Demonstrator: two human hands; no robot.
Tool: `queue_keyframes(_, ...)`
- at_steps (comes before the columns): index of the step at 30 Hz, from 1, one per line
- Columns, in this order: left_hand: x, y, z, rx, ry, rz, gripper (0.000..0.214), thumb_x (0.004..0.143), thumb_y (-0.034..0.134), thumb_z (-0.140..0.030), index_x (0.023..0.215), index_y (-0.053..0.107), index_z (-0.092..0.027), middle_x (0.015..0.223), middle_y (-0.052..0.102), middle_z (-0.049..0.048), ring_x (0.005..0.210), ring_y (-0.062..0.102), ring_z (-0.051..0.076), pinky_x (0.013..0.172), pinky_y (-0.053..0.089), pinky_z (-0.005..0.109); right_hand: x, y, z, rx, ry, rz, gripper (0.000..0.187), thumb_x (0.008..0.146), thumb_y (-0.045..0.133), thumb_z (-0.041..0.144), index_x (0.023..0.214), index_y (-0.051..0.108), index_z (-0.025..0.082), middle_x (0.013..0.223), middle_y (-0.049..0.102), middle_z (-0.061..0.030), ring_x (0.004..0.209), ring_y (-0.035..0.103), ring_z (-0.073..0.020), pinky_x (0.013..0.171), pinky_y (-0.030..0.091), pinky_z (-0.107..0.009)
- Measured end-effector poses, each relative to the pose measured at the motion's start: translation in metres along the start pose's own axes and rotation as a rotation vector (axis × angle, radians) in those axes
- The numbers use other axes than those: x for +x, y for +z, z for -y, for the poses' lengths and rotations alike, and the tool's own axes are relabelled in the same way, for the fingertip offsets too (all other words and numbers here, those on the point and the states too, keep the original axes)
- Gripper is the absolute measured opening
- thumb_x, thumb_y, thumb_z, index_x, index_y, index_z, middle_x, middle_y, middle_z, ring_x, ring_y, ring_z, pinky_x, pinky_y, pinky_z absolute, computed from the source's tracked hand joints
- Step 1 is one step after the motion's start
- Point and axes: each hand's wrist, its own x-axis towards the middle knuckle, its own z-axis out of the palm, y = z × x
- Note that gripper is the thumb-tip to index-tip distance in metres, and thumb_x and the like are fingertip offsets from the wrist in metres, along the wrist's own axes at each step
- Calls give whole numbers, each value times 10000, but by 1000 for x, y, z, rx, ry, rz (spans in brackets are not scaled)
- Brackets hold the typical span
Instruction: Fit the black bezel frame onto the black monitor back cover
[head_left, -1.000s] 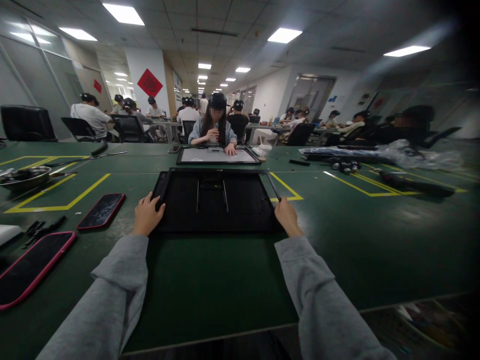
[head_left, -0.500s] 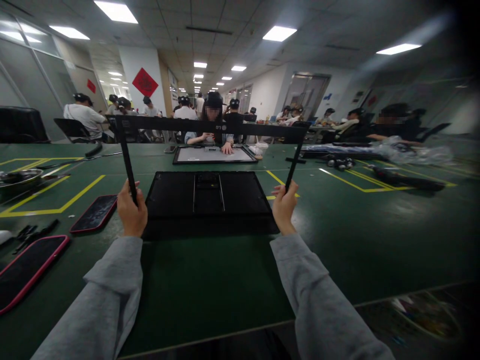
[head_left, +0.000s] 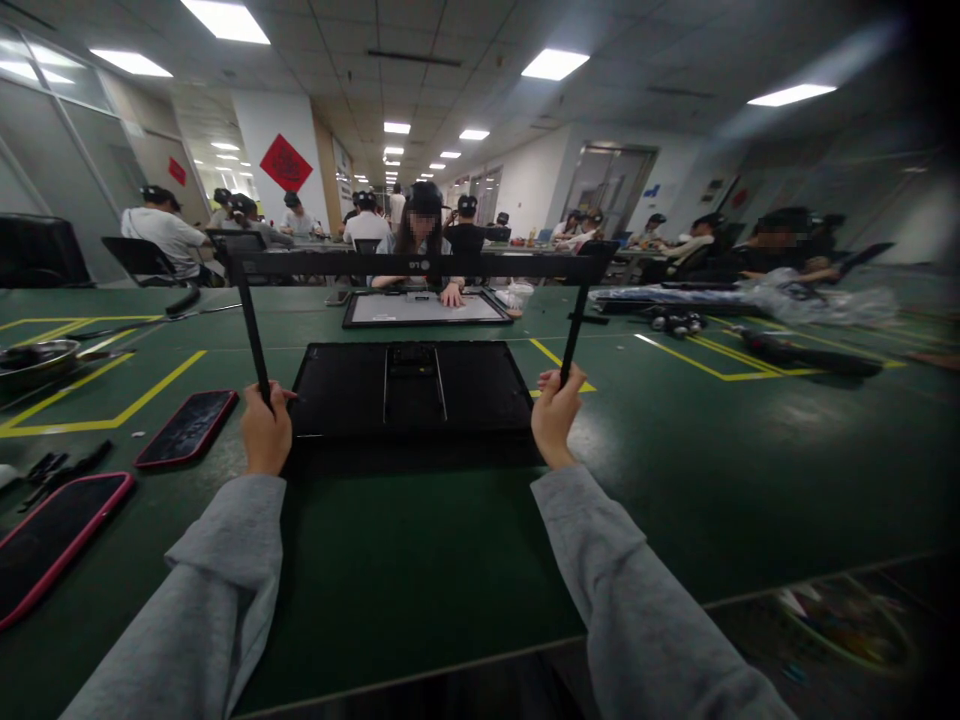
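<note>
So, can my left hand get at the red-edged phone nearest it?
Likely yes, if it lets go: your left hand grips one side of the black LG bezel. The red-edged phone lies to that hand's left, with nothing visible between them.

Head camera: on the wearer's head, facing forward and down across the tabletop (head_left: 420,570).
Left hand (head_left: 268,432), right hand (head_left: 556,420): near, below centre.
Ceiling lights (head_left: 555,64): far, along top.

The left hand (head_left: 267,432) and right hand (head_left: 556,418) gripped a black frame (head_left: 420,265) by its sides, raised above a black panel (head_left: 484,390) on the green table (head_left: 427,580). Two pink-edged phones (head_left: 187,430) lay left; farther off, a co-worker's hand (head_left: 452,294) rested on a grey panel (head_left: 386,308).
</note>
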Motion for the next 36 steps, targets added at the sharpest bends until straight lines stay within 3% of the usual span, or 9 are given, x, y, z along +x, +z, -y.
queue_keyframes(3, 2, 4, 8, 13, -13, 71, 305, 950, 298, -430, 1067, 458, -198, 852, 697, 58, 803, 664, 207, 784, 459, 334, -1, 0, -2, -8, 4, 3, 353, 980, 268, 401, 1211, 430, 190, 880, 602, -45, 733, 585, -157, 759, 478, -324)
queue_keyframes(8, 2, 5, 11, -17, 1, 79, 324, 951, 282, -452, 1073, 436, -195, 763, 682, 32, 652, 635, 180, 693, 449, 302, -2, -1, -1, -43, -11, -10, 354, 985, 248, 405, 1201, 429, 191, 879, 599, -44, 733, 583, -156, 755, 471, -313)
queue_keyframes(20, 1, 3, 10, -17, 0, 116, 332, 948, 278, -469, 1036, 460, -206, 719, 650, 16, 662, 625, 195, 716, 441, 322, -4, -1, -1, -157, 5, 24, 404, 988, 234, 420, 1237, 454, 190, 967, 652, -72, 789, 617, -184, 780, 444, -321)
queue_keyframes(24, 3, 6, 13, 57, 5, 112, 367, 941, 296, -463, 1022, 530, -192, 863, 662, 72, 806, 632, 218, 776, 443, 340, -2, -1, -4, -240, 38, 80, 443, 984, 243, 442, 1243, 492, 184, 970, 671, -85, 807, 621, -210, 769, 431, -332)
queue_keyframes(28, 9, 4, 16, 136, 84, 90, 431, 935, 308, -460, 1126, 563, -170, 1064, 639, 129, 981, 604, 254, 826, 442, 359, 3, -3, -9, -378, 73, 180, 461, 979, 268, 444, 1265, 513, 176, 956, 682, -105, 801, 618, -240, 735, 417, -340)
queue_keyframes(36, 16, 2, 33, 304, 84, 263, 411, 912, 344, -402, 1096, 598, -136, 1060, 650, 179, 988, 611, 298, 829, 456, 398, 2, 1, -22, -544, 39, 449, 373, 965, 359, 318, 1242, 544, 151, 1030, 675, -139, 949, 618, -258, 776, 422, -326)
